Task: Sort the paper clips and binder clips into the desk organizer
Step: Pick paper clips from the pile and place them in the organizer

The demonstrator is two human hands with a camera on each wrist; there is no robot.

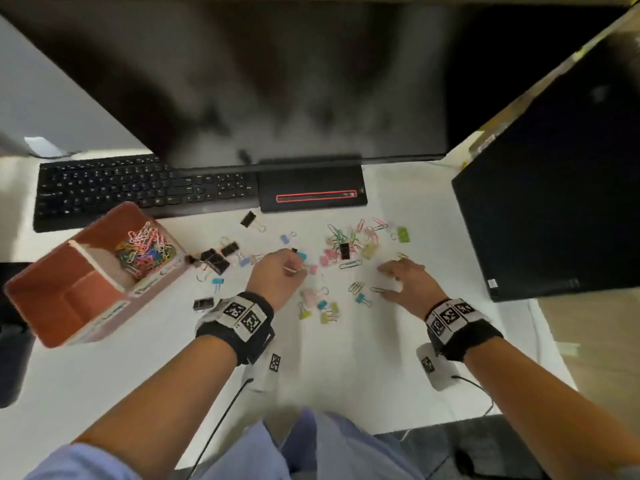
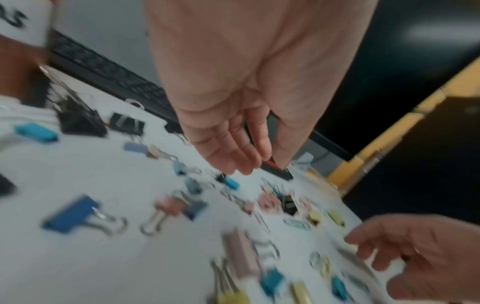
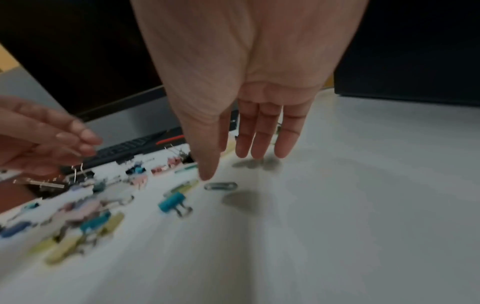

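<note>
A pink desk organizer (image 1: 52,327) stands at the left; its far compartment holds several coloured paper clips (image 1: 145,251). Loose paper clips and pastel binder clips (image 1: 349,242) lie scattered on the white desk, with black binder clips (image 1: 216,259) beside the organizer. My left hand (image 1: 294,268) hovers over the middle of the scatter with loosely bent fingers (image 2: 246,160) and holds nothing I can see. My right hand (image 1: 384,282) is spread low over the desk; its thumb tip (image 3: 207,176) is just beside a grey paper clip (image 3: 221,185), next to a teal binder clip (image 3: 172,201).
A black keyboard (image 1: 138,188) and a monitor stand base (image 1: 311,192) lie behind the clips, under a large monitor (image 1: 277,81). A second dark screen (image 1: 554,202) stands at the right. Bare desk (image 1: 346,358) lies between the clips and the front edge.
</note>
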